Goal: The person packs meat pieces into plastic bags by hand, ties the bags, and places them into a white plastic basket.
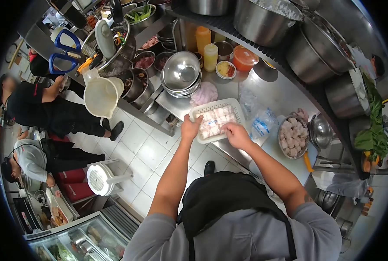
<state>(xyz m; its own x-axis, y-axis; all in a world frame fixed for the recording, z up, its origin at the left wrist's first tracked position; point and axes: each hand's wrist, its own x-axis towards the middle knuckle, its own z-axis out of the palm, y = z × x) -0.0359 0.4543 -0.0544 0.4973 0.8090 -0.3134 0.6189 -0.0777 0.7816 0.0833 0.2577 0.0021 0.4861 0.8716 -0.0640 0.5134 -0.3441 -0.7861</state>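
My left hand [190, 128] grips the left side of a white plastic basket [201, 108], thumb over the rim. In the basket lie pale pinkish-white pieces [217, 118] packed in rows, apparently under clear plastic with small blue print. My right hand [238, 136] is closed, its fingertips pinched at the basket's lower right inside, against the pieces; what they pinch is hidden. Right of the basket, a clear plastic bag with blue print [260, 126] lies on the steel counter. Further right stands a metal bowl of pale round balls [293, 136].
Stacked steel bowls [181, 70] and a pinkish cloth [204, 94] sit beyond the basket. Sauce bottles [210, 57] stand behind. Large pots [318, 50] crowd the overhead shelf [285, 71]. A yellow-handled tool [308, 161] lies right. Two people [28, 104] work at left, near a white stool [100, 179].
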